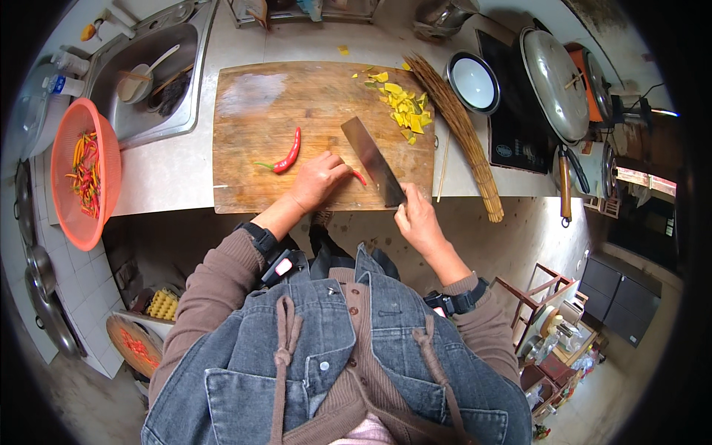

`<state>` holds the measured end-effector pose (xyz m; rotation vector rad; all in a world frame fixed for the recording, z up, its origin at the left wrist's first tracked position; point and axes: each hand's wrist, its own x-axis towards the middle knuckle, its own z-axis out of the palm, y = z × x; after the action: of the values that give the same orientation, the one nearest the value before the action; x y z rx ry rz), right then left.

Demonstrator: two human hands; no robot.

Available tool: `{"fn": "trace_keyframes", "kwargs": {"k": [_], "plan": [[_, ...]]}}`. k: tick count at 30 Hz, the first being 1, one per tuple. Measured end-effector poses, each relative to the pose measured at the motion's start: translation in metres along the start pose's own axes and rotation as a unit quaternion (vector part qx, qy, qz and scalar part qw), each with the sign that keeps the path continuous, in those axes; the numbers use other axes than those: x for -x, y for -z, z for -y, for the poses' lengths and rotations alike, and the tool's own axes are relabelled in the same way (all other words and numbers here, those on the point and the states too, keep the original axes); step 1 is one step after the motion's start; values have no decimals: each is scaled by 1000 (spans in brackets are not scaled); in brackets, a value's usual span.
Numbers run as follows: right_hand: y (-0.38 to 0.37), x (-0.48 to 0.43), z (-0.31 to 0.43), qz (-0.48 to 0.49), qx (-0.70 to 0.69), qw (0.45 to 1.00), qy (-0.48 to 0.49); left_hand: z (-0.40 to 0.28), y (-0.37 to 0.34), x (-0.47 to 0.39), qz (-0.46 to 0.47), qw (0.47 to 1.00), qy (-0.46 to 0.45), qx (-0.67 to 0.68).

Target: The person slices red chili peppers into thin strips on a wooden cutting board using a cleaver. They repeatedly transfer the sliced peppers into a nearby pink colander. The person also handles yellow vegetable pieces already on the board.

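On the wooden cutting board (250, 139), my left hand (317, 178) holds down a red chili pepper (359, 177) whose tip sticks out past the fingers. My right hand (416, 217) grips the handle of a cleaver (371, 158). The broad blade slants away across the board, just right of the chili tip and apart from it. Left of my left hand lies a second red chili (289, 153) with a green stem. Cut yellow pieces (406, 108), perhaps of pepper, are heaped at the board's far right.
A bundled-twig brush (459, 133) leans over the board's right edge. Behind it stand a white-lined bowl (473, 82) and a lidded wok (556, 83) on a black cooktop (514, 142). On the left are a steel sink (186, 105) and an orange colander (111, 150) holding chilies.
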<state>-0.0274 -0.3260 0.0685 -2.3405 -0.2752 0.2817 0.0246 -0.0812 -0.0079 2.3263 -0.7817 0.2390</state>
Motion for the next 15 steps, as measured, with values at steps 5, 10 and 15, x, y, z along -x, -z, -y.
{"fn": "trace_keyframes", "kwargs": {"k": [5, 10, 15], "plan": [[-14, 39, -20, -20, -54, 995, -80, 4, 6, 6, -14, 1000, 11, 19], [5, 77, -34, -48, 14, 990, -135, 3, 7, 6, 10, 1000, -5, 24], [24, 62, -16, -7, 79, 996, -50, -2, 2, -1, 32, 999, -27, 28]]}}
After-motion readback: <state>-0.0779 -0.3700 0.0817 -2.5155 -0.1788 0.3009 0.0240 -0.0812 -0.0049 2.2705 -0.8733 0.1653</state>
